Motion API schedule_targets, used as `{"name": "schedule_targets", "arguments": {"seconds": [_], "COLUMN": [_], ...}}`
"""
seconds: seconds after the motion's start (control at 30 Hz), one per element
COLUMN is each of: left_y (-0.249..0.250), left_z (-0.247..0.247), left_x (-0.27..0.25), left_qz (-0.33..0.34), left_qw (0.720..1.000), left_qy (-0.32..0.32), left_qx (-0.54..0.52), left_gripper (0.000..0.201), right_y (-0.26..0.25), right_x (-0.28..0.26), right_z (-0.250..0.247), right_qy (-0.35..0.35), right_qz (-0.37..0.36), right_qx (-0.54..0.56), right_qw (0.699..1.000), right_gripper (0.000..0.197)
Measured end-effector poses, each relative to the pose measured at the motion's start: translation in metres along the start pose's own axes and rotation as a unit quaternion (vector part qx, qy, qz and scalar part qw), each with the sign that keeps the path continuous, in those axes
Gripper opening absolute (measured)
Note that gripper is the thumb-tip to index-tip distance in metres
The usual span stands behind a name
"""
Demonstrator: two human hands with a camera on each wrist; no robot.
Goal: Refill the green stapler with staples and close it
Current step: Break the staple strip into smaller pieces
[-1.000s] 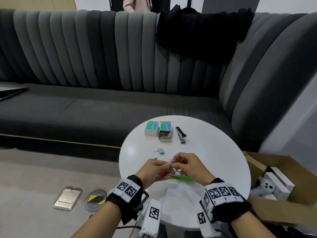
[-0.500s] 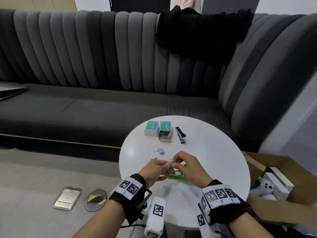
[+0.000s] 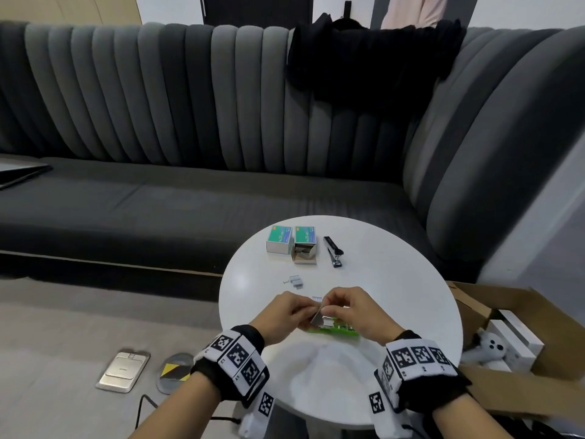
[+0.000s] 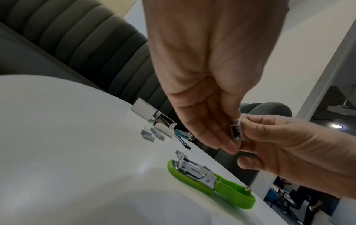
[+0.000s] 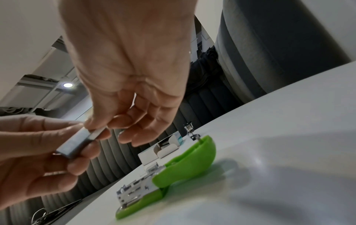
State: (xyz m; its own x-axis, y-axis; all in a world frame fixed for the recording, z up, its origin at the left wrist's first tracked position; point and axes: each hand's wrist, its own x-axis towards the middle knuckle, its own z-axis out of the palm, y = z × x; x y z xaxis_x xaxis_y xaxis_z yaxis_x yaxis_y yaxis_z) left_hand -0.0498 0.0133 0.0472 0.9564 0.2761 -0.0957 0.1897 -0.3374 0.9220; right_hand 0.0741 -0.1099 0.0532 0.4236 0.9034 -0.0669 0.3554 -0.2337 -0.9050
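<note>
The green stapler (image 3: 336, 331) lies opened out flat on the white round table (image 3: 395, 296), its metal magazine (image 4: 194, 169) exposed. Just above it a strip of staples (image 4: 236, 131) is held between both hands. My left hand (image 3: 307, 313) pinches one end with thumb and fingers, and my right hand (image 3: 326, 308) pinches the other end. In the right wrist view the strip of staples (image 5: 80, 142) hangs clear of the green stapler (image 5: 179, 166), touching neither it nor the table.
Two green-topped staple boxes (image 3: 279, 239), the right one (image 3: 305, 247) open, stand at the table's far side beside a black stapler (image 3: 333, 251). Loose staple pieces (image 3: 296, 281) lie mid-table. An open cardboard box (image 3: 522, 337) sits on the floor at the right; the grey sofa (image 3: 190, 201) is behind.
Both hands stay together over the stapler, still holding the strip. The strip now shows tilted between the fingertips. A person behind the sofa has moved to the right.
</note>
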Motion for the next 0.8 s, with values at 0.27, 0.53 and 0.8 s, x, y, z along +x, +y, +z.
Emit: {"name": "schedule_targets", "arguments": {"seconds": [0.27, 0.53, 0.8], "left_y": [0.0000, -0.0033, 0.0007], "left_z": [-0.0018, -0.0003, 0.0036], "left_x": [-0.0008, -0.0033, -0.0081], "left_qz": [0.022, 0.016, 0.013], "left_qw": [0.999, 1.000, 0.997], "left_qy": [0.003, 0.005, 0.018], "left_qx": [0.031, -0.016, -0.077], "left_gripper": [0.025, 0.025, 0.027], "right_y": [-0.0054, -0.0044, -0.0051], "right_x": [0.0009, 0.0004, -0.0023], "right_z": [-0.0016, 0.0034, 0.0025], "right_qy": [0.004, -0.003, 0.006], "right_qz": [-0.003, 0.000, -0.011], "right_qx": [-0.035, -0.016, 0.010], "right_qw": [0.999, 1.000, 1.000], "right_gripper": [0.024, 0.023, 0.022]}}
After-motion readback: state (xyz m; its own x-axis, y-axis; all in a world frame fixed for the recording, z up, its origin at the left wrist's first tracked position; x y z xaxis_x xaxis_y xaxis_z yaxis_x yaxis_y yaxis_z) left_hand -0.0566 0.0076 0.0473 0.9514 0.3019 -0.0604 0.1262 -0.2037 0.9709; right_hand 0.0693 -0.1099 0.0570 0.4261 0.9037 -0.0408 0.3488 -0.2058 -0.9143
